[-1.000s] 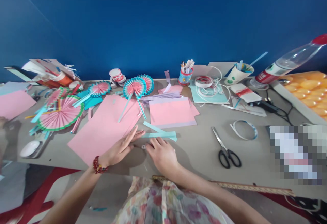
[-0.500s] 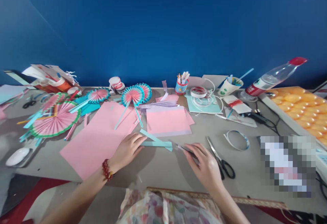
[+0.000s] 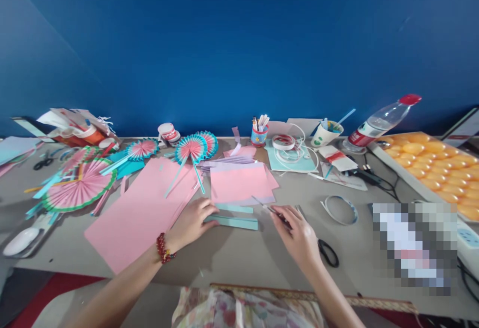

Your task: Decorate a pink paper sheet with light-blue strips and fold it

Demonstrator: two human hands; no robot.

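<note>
My left hand (image 3: 195,219) is closed on the left ends of light blue paper strips (image 3: 239,222), thumb and fingers pinching them just above the table. The strips lie nearly side by side and point right. In my right hand (image 3: 295,229) is a slim craft knife (image 3: 279,214) with a dark handle; its thin blade points up and left, apart from the strips. Black-handled scissors (image 3: 329,254) lie beside my right hand, which hides most of them. A large pink sheet (image 3: 138,208) lies under and left of my left hand, with a smaller pink sheet (image 3: 239,182) ahead.
Folded paper fans (image 3: 80,186) lie at the left, and blue-edged fans (image 3: 190,149) stand further back. A pen cup (image 3: 259,133), a coiled white cable (image 3: 294,148), a paper cup (image 3: 326,134) and a plastic bottle (image 3: 376,124) line the back. A tape ring (image 3: 340,210) lies right.
The upper blue strip has swung from slanting across the lower one to lying nearly parallel with it. The knife blade now points more upward. The whole view has shifted slightly.
</note>
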